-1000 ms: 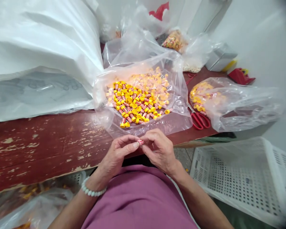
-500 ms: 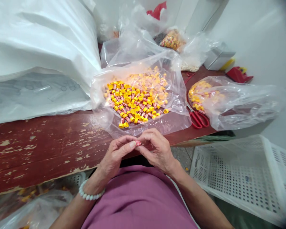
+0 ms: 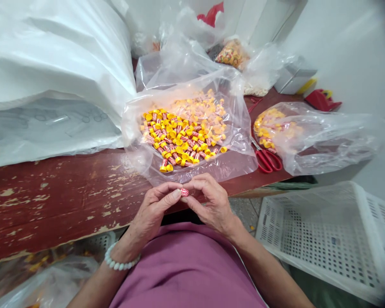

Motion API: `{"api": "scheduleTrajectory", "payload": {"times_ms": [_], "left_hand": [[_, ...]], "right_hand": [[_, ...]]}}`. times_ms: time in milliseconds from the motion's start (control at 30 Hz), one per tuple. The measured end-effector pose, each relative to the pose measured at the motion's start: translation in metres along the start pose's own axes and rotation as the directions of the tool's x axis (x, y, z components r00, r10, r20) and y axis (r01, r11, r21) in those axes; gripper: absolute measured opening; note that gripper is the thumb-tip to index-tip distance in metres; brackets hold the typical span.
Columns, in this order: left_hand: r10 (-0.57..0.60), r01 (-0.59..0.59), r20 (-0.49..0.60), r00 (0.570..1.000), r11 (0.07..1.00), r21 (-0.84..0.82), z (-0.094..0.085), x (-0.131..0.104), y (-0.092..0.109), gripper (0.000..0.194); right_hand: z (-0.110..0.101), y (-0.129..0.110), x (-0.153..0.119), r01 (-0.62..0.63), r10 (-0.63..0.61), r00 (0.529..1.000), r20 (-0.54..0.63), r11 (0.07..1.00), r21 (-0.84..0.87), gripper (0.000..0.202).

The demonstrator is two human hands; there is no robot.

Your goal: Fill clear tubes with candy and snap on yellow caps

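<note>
Between my fingertips is a small red-and-white patterned piece (image 3: 184, 192), just off the near edge of the table. My left hand (image 3: 158, 203) pinches it from the left with thumb and forefinger. From the right, my right hand (image 3: 211, 203) closes on it too, fingers curled. The fingers cover the piece's ends. Just beyond both hands, a clear plastic bag (image 3: 239, 164) lies spread on the table. In and under its film is a heap of small yellow-capped, red-and-white patterned pieces (image 3: 179, 141).
Red-handled scissors (image 3: 268, 161) lie beside a second clear bag (image 3: 321, 141) of similar pieces. A large white sack (image 3: 57, 55) covers the left of the worn red table (image 3: 57, 201). White perforated crates (image 3: 314, 231) stand low at right. More filled bags (image 3: 232, 53) sit behind.
The small piece has turned slightly between my fingertips, and more of its patterned side shows. Both hands have barely moved.
</note>
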State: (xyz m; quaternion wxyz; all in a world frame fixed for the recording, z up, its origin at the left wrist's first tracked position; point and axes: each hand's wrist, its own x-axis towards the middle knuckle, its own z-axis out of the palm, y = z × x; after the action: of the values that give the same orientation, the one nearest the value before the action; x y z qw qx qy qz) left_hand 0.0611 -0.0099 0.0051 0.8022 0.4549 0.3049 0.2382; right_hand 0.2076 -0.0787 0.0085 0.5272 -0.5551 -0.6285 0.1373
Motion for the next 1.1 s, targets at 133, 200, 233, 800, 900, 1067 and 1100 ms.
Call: {"api": "scheduleTrajectory", "payload": {"times_ms": [133,200,233,800,900,1067,1100], "left_hand": [[-0.008,0.008,0.005,1.000,0.999,-0.037,0.001,0.000,0.000,0.015],[-0.020,0.020,-0.007,1.000,0.997,-0.074,0.002,0.000,0.000,0.015],[-0.030,0.028,-0.020,0.999,0.995,-0.099,0.002,0.000,0.000,0.015],[-0.077,0.061,-0.038,0.996,0.946,-0.319,-0.009,0.010,0.004,0.013],[-0.068,0.066,0.006,0.998,0.934,-0.350,-0.006,0.004,0.015,0.011],[0.005,0.000,0.025,1.000,0.977,-0.215,0.004,-0.041,0.037,0.017],[0.022,-0.020,0.015,1.000,0.986,-0.167,0.006,-0.052,0.038,0.021]], "right_hand": [[0.000,0.001,0.001,0.003,-0.003,1.000,0.001,1.000,0.003,0.017],[0.001,0.003,0.001,-0.004,0.004,1.000,0.002,1.000,0.001,0.016],[0.002,0.003,0.001,-0.009,0.009,1.000,0.003,1.000,0.000,0.016],[-0.046,0.086,0.031,-0.240,0.148,0.958,-0.246,0.885,-0.399,0.014],[-0.037,0.092,0.032,-0.213,0.128,0.965,-0.227,0.890,-0.403,0.014],[-0.023,0.101,0.023,-0.245,0.137,0.943,-0.304,0.903,-0.352,0.015],[-0.023,0.105,0.021,-0.281,0.153,0.917,-0.368,0.904,-0.322,0.017]]}}
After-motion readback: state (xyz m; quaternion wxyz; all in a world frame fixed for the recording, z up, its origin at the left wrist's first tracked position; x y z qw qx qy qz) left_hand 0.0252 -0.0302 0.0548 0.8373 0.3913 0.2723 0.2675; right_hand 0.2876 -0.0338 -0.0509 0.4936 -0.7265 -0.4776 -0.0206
